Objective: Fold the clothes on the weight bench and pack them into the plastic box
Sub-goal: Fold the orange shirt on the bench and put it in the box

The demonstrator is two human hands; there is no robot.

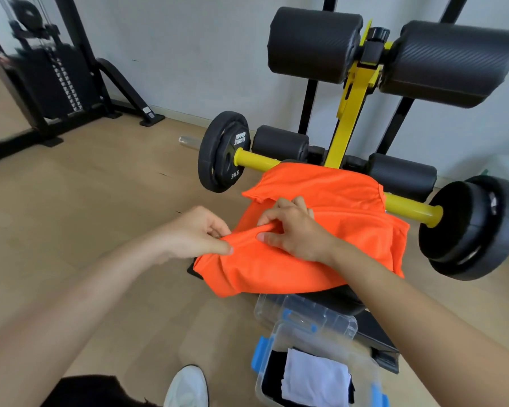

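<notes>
An orange shirt [332,230] lies spread over the seat of the weight bench [338,301], partly draped off its left side. My left hand [200,230] pinches a raised fold of the orange cloth at the shirt's left edge. My right hand [294,227] grips the same fold just to the right, thumb under the ridge and fingers on top. Below the bench stands the clear plastic box [279,333] with blue latches. Inside it lie a folded white garment [315,377] and dark clothes beneath.
The bench's yellow bar [256,160] carries a black weight plate [221,151] on the left and a stack [470,227] on the right. Black roller pads [312,45] loom above. A cable machine [50,80] stands far left. My white shoe [185,386] rests on the wood floor.
</notes>
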